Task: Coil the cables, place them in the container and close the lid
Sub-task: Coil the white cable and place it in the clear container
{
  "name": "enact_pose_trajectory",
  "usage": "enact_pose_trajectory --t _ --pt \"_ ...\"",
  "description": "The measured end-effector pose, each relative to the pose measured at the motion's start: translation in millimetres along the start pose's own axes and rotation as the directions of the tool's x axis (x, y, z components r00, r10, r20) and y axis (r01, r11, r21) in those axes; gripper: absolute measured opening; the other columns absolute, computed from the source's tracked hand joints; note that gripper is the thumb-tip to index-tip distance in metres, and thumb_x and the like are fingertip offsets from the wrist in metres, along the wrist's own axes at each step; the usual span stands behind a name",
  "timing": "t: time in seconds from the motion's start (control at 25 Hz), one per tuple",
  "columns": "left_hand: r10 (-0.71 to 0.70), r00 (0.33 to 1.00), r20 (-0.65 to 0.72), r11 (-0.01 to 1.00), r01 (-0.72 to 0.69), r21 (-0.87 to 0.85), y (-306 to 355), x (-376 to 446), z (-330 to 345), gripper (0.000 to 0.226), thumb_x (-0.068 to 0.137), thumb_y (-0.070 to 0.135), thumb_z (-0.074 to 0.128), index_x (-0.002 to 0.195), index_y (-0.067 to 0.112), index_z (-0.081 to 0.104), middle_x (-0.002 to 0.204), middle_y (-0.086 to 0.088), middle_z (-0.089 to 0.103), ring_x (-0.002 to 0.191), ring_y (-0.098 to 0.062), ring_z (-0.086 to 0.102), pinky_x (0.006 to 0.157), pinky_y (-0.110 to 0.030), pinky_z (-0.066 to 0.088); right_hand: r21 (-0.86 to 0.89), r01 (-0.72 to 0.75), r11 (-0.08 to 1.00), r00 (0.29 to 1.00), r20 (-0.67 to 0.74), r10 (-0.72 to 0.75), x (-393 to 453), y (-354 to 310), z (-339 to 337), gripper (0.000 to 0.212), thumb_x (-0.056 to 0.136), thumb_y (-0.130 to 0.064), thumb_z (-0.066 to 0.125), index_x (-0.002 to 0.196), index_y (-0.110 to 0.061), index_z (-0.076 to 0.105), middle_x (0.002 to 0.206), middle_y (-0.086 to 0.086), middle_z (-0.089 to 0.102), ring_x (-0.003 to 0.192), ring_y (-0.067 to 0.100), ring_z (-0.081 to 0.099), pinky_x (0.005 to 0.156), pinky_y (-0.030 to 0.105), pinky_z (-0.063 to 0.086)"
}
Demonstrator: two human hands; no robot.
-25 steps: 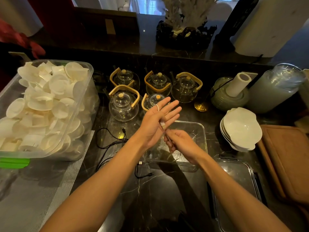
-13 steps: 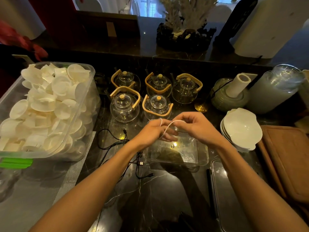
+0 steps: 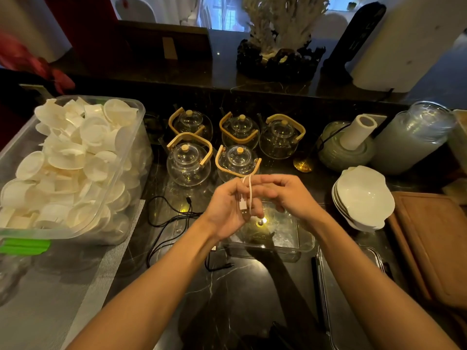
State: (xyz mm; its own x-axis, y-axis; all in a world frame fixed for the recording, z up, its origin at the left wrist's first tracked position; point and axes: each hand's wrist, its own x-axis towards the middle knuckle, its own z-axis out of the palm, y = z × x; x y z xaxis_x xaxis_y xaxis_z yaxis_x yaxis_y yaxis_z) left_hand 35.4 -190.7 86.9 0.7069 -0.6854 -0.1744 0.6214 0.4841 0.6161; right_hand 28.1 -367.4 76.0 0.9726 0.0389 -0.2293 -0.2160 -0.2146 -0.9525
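From your head camera, your left hand [image 3: 228,208] sits at the centre of the frame with a thin white cable [image 3: 250,195] looped around its fingers, the small white plug hanging against the palm side, so this hand is holding the coil as it forms. Your right hand [image 3: 290,195] is just beside it, touching at the fingertips, fingers curled as if pinching the cable's free end; the pinch itself is hidden, so you cannot tell for certain what it holds. Directly below both hands, in the lower centre, stands the clear rectangular glass container [image 3: 303,242] on the dark marble counter [image 3: 227,299], and nothing can be made out inside it. Its clear lid with dark rim [image 3: 328,286] lies flat at the lower right, apart from the container. A thin black cable [image 3: 166,223] sprawls uncoiled left of centre, next to the large clear plastic bin of white cups [image 3: 121,173] at the left edge. You appear to be in the coiling step on the first cable, early in the task. The next move likely calls for finishing the last wrap, slipping the loops off your fingers without letting them spring apart, and lowering them into the container before you turn to the black cable.
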Motion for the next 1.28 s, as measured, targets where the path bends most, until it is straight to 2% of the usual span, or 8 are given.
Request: enact_pose_trajectory --t 0.16,0.32,0.52,0.64,0.8,0.92,1.08,1.28 --pt "0.025 0.997 -0.076 0.996 -0.018 0.083 0 6 -4 0.037 0.108 0.02 0.037 0.13 0.0 0.058 0.072 -0.007 0.068 0.033 -0.005 0.046 0.036 -0.016 0.037 -0.009 -0.086 0.996 0.996 0.001 0.086 -11 15 17 0.042 0.104 -0.032 0.057 0.093 0.006 0.069 0.053 -0.008 0.046 0.046 0.005 0.034 0.043 0.02 0.026" --pt "0.079 0.988 -0.13 0.987 -0.06 0.147 3 12 -13 0.036 0.107 0.013 0.044 0.139 -0.001 0.052 0.102 -0.017 0.077 0.089 -0.023 0.077 0.078 -0.029 0.063 -0.107 -0.093 0.99 0.991 0.086 0.102 -25 17 17 0.038 0.104 -0.035 0.057 0.081 -0.011 0.075 0.051 -0.01 0.048 0.044 0.004 0.036 0.043 0.019 0.029" --pt "0.205 0.937 -0.283 0.91 -0.076 0.408 0 20 -28 0.036 0.108 0.012 0.043 0.142 -0.001 0.046 0.135 -0.022 0.064 0.123 -0.025 0.065 0.102 -0.03 0.054 -0.453 0.073 0.889 0.948 0.307 0.079 -34 -3 3 0.031 0.104 -0.034 0.057 0.092 -0.014 0.078 0.056 -0.012 0.055 0.05 0.0 0.048 0.054 0.018 0.039" --pt "0.227 0.917 -0.328 0.789 0.024 0.614 -6 15 -35 0.031 0.11 0.021 0.038 0.13 0.003 0.055 0.122 -0.019 0.071 0.1 -0.017 0.074 0.086 -0.025 0.06 -0.566 0.209 0.798 0.936 0.352 0.005 -33 -18 0 0.033 0.103 -0.04 0.056 0.085 -0.021 0.075 0.063 -0.005 0.061 0.056 0.002 0.052 0.059 0.027 0.044" --pt "0.018 0.975 -0.221 0.748 0.133 0.651 -18 4 -20 0.047 0.11 0.035 0.032 0.114 0.003 0.066 0.088 -0.008 0.079 0.078 -0.017 0.075 0.073 -0.026 0.059 -0.496 0.251 0.831 0.967 0.164 -0.194 -14 -29 -7 0.026 0.1 -0.033 0.064 0.082 -0.016 0.073 0.071 -0.001 0.068 0.065 0.01 0.06 0.066 0.039 0.051" --pt "-0.026 0.973 -0.229 0.822 0.151 0.548 -20 4 -9 0.052 0.11 0.042 0.031 0.104 0.005 0.067 0.076 -0.009 0.073 0.06 -0.011 0.065 0.059 -0.019 0.051 -0.272 0.223 0.936 0.97 0.152 -0.187 -4 -29 -10 0.02 0.097 -0.023 0.07 0.089 -0.006 0.075 0.073 0.009 0.071 0.065 0.012 0.063 0.064 0.03 0.052" --pt "-0.1 0.981 -0.169 0.95 0.145 0.278 -16 3 -10 0.058 0.107 0.052 0.032 0.077 0.012 0.064 0.049 0.001 0.05 0.038 -0.006 0.039 0.044 -0.016 0.036 -0.109 0.118 0.987 0.99 0.094 -0.108 -1 -22 -9 0.025 0.097 -0.018 0.069 0.096 0.007 0.068 0.059 -0.003 0.06 0.048 0.002 0.048 0.05 0.019 0.037" --pt "-0.177 0.984 -0.037 0.98 0.179 0.085 -12 5 -11 0.05 0.108 0.039 0.037 0.068 0.014 0.05 0.038 0.008 0.036 0.029 -0.002 0.029 0.035 -0.014 0.021 0.057 -0.026 0.998 0.969 0.248 0.011 -10 -4 -4 0.03 0.105 -0.034 0.054 0.096 -0.014 0.073 0.063 0.003 0.037 0.052 0.012 0.028 0.05 0.029 0.025"
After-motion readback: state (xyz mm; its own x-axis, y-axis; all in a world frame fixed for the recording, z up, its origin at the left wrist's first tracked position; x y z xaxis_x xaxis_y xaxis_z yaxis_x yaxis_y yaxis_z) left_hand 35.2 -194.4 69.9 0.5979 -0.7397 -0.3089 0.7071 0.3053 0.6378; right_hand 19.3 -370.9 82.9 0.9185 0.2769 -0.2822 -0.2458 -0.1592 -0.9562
